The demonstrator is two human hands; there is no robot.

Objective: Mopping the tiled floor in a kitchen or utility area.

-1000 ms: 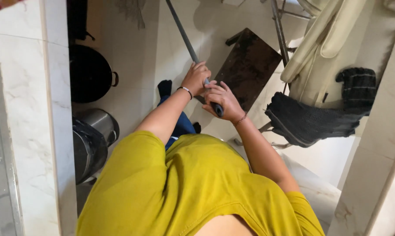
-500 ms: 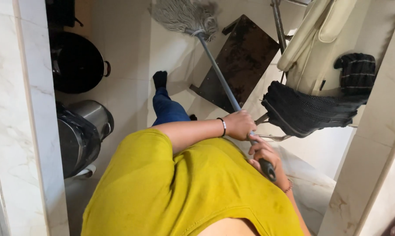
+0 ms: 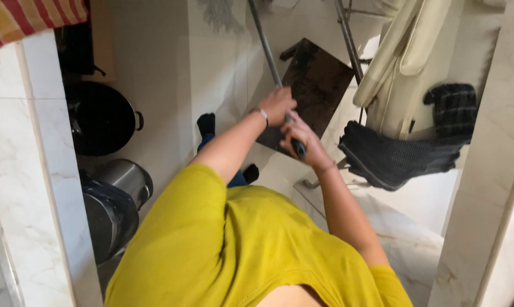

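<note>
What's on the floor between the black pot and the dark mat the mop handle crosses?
In the head view, between the black pot and the dark mat lies pale floor tile, plus the person's dark-socked foot nearer the mat.

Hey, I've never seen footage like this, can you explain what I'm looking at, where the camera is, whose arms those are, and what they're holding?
The picture comes from a camera worn on a person's head, looking straight down their own body, so the yellow shirt fills the bottom. The two bare arms are that person's own. The left hand, with a bracelet at its wrist, grips the mop handle higher up; the right hand grips it lower, near its dark end. The mop head lies on the pale tiled floor at the top edge. Beside the floor space are a black pot and a steel bin on the left, a dark board in the middle, and dark cloths on a rack on the right.
</note>
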